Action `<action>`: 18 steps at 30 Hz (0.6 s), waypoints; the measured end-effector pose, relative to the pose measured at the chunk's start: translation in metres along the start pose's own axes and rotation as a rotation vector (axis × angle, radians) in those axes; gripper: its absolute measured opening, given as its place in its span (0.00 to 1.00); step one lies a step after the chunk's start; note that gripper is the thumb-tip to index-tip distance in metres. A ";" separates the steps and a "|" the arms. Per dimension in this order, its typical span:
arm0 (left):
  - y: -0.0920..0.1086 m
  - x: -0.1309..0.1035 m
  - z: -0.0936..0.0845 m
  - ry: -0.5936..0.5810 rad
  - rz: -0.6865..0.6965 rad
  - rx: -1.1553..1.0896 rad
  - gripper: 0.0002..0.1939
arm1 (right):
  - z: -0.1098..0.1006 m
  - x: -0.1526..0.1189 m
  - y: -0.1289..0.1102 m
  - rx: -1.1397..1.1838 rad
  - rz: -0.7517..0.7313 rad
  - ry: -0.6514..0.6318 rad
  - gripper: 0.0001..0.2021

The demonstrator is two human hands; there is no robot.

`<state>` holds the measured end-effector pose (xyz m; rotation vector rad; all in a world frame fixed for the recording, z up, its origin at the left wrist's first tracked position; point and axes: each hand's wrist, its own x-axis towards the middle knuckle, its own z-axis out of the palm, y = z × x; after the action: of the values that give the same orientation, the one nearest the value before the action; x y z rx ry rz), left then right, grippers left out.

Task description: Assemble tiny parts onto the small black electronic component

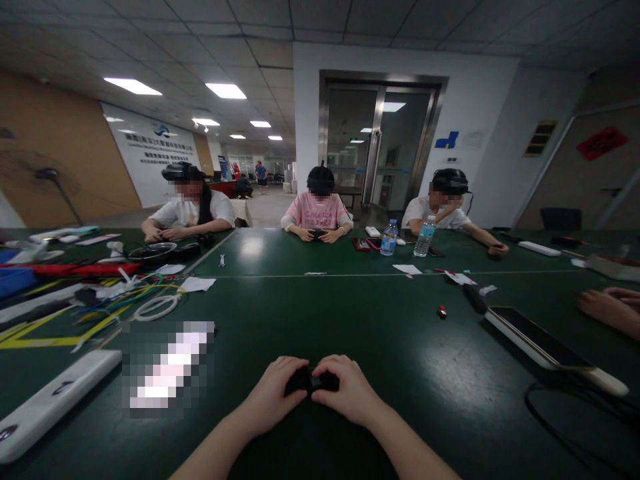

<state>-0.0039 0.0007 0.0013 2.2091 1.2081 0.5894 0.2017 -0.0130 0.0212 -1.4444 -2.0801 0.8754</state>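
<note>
Low over the green table (320, 320), my left hand (273, 390) and my right hand (347, 387) come together at the lower middle of the view. Between them is a small black object (315, 381), dark and partly shiny; its kind cannot be made out. Fingers and thumb of the left hand curl round its left end. The right hand grips the other end the same way, and the fingertips of both hands nearly meet over the middle. Much of the object is hidden behind the fingers.
At left lie a white power strip (55, 403), a blurred-out bright object (173, 367), a coiled white cable (157, 307) and tangled wires. Right are a black-screened phone (537, 337) and a black cable (530, 407). Two bottles (389, 238) stand farther back. Several people sit around the table.
</note>
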 end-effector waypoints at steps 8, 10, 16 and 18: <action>0.002 -0.001 -0.001 0.008 0.005 -0.010 0.21 | 0.001 0.001 -0.002 -0.031 0.007 0.000 0.10; 0.003 -0.001 -0.001 0.007 0.005 -0.001 0.21 | 0.001 0.001 -0.002 -0.035 0.003 -0.002 0.10; 0.002 -0.001 -0.001 0.010 0.020 0.009 0.21 | 0.001 0.000 0.000 0.003 -0.028 0.031 0.09; 0.002 -0.001 -0.001 0.015 0.022 0.011 0.21 | 0.002 0.001 0.002 0.042 -0.048 0.050 0.09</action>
<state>-0.0034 -0.0011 0.0034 2.2332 1.1986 0.6108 0.2015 -0.0121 0.0184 -1.3751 -2.0396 0.8508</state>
